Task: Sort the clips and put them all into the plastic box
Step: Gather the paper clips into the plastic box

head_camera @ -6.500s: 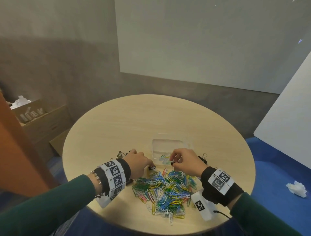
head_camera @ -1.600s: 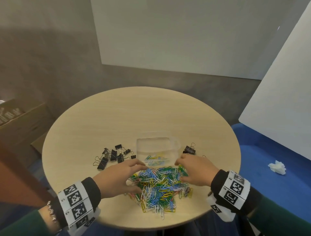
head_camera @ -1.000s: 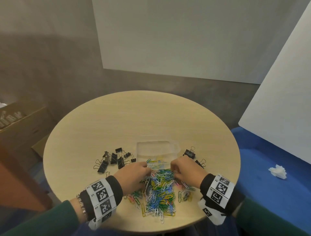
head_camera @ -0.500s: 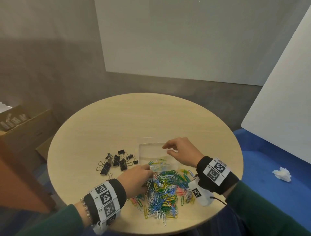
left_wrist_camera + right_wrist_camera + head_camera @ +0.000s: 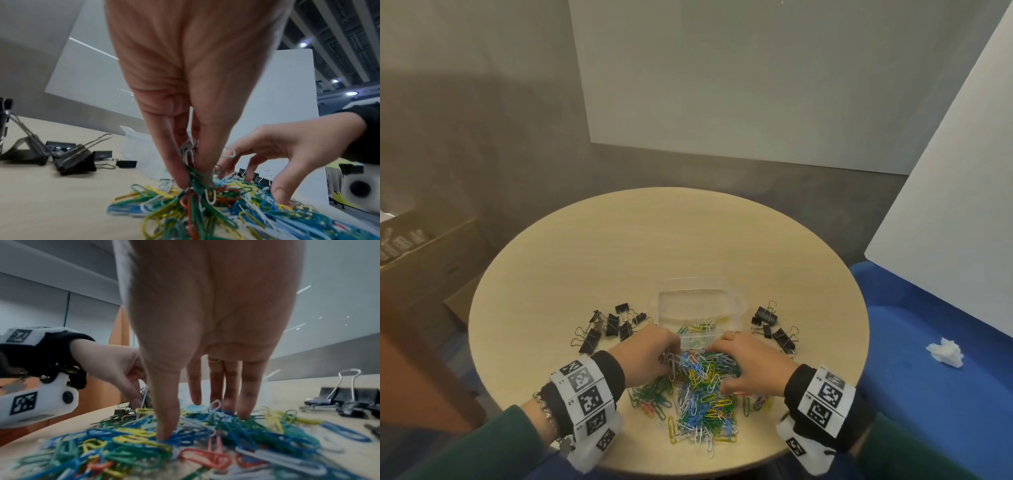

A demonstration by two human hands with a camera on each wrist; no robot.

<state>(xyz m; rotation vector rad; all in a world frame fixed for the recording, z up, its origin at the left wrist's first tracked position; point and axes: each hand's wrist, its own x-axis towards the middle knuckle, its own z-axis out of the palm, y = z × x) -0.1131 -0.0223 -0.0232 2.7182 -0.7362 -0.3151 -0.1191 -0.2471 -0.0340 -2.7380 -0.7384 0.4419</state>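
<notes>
Both hands are back on the paper clip pile [image 5: 698, 390], lower centre of the head view. Half a second ago the right hand [image 5: 751, 365] was up over the plastic box [image 5: 698, 305]; now it is lying on the right side of the pile, fingers straight and spread, grip apart, fingertips [image 5: 164, 433] pressing into the clips. The left hand [image 5: 645, 356] is staying at the pile's left edge, and in the left wrist view its fingers [image 5: 179, 170] are pinched together, grip clamped on a small tangle of green and white paper clips.

The box is sitting just beyond the pile at frame centre, with a few coloured clips already inside near its front wall. Black binder clips are lying in two groups on the desk [image 5: 661, 240]: the left binder clips [image 5: 609, 327] left of the box, the right binder clips [image 5: 772, 325] right of it, both outside the box.

Judgement: the right hand has probably just finished a drop and is starting the next scoop. Most paper clips are still on the desk and no binder clips are boxed, so the task is at an early stage.
</notes>
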